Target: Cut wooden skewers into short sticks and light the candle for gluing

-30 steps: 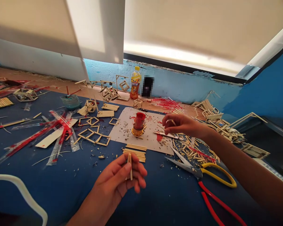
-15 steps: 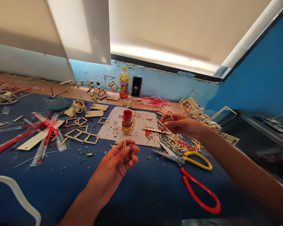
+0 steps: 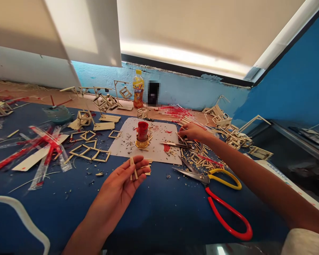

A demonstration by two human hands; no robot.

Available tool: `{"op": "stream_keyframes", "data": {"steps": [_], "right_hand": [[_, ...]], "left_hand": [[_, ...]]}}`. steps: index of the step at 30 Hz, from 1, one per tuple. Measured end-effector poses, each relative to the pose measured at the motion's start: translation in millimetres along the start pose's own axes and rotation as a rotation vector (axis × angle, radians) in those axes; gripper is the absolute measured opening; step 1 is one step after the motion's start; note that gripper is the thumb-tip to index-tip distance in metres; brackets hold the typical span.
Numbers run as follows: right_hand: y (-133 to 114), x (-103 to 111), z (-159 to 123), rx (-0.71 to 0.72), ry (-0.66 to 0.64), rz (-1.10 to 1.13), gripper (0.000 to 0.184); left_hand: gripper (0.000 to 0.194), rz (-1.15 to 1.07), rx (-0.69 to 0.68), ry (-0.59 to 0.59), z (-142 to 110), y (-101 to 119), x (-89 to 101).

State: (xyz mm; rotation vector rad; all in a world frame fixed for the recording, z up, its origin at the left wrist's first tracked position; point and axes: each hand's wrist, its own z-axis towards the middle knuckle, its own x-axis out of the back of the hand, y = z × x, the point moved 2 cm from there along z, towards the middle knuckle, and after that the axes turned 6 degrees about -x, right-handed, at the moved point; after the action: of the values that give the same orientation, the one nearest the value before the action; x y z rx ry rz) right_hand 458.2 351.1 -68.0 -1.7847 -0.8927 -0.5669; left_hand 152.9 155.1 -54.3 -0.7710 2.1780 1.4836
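Note:
My left hand (image 3: 123, 180) holds two short wooden sticks (image 3: 133, 169) between thumb and fingers, palm turned up. Over at the right edge of the white board (image 3: 119, 150), my right hand (image 3: 192, 131) has its fingers bent down at the stick pile; whatever they pinch is hidden. Just below those fingers lies a thin pointed metal tool (image 3: 174, 144). A red cup-like candle (image 3: 143, 130) in a gold-coloured base (image 3: 142, 142) stands on the board. Loose short sticks (image 3: 202, 156) are heaped right of the board. A few more sticks (image 3: 149, 166) lie behind my left fingers.
Large scissors (image 3: 207, 179) with yellow and red handles lie spread on the blue table (image 3: 159, 212). Flat stick frames (image 3: 90, 153) and crossed red plastic wrappers (image 3: 51, 143) are on the left. A drink bottle (image 3: 138, 90) stands at the back; stick models (image 3: 234, 132) crowd the right.
My right hand has moved away from me and down to the stick pile. My left hand has shifted slightly left, still with sticks in it. The view has turned a little.

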Motion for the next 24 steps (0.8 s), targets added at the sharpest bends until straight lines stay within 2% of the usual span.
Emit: {"op": "stream_keyframes", "data": {"steps": [2,6,11,15,17,21,24], "right_hand": [[-5.3,1.6,-3.2,0.016,0.045,-0.017,0.026],[-21.5,11.2,-29.2,0.128,0.095,0.025,0.03],[-43.2,10.2,-106.9,0.348,0.063,0.038,0.047],[-63.6,-12.2,-176.2,0.573,-0.037,-0.089,0.033],[-74.1,-23.8,-200.4,0.662,-0.102,-0.138,0.028],[-89.3,-34.6,-217.0,0.735,-0.16,-0.22,0.01],[-92.8,-36.0,-211.1,0.745,-0.237,-0.288,0.015]], "left_hand": [[0.024,0.004,0.003,-0.024,-0.4,-0.8,3.9],[0.018,-0.015,0.008,-0.181,-3.8,0.1,11.4],[0.022,0.021,0.008,-0.206,-7.4,3.1,20.6],[0.021,0.154,0.037,-0.307,-11.3,1.4,17.1],[0.02,0.216,0.053,-0.375,-12.7,-0.3,12.0],[0.025,0.326,0.077,-0.529,-13.0,-1.4,-0.4],[0.024,0.387,0.091,-0.602,-11.3,0.6,-8.0]]}}
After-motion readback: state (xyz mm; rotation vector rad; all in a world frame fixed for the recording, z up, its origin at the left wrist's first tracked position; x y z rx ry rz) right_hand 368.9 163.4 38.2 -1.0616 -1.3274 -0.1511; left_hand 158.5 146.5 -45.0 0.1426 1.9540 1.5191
